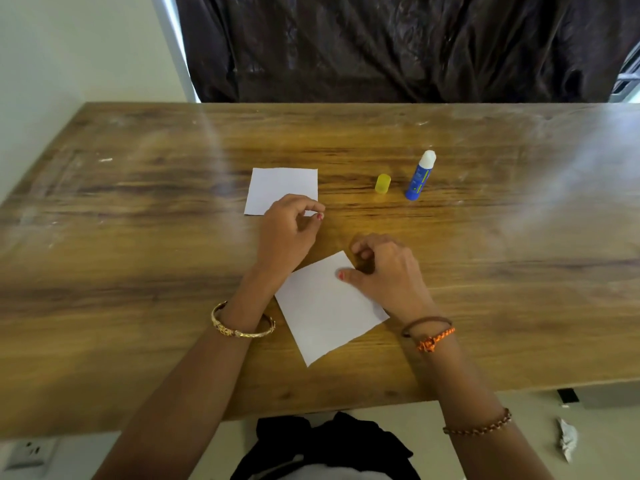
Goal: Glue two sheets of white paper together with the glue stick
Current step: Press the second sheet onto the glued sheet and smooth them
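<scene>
Pinching the near right corner of the far sheet (pixel 281 188), the left hand (pixel 287 230) curls near the table's (pixel 138 237) middle, while the right hand (pixel 384 271) presses its thumb on the near sheet (pixel 325 313) by the front edge. Well right of the far sheet, the uncapped glue stick (pixel 419 176) stands beside its yellow cap (pixel 382 183).

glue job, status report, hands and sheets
Left hand pinching far sheet at its near corner. Right hand thumb on near sheet. Glue stick uncapped, upright, cap beside it. Nothing in the way.
</scene>
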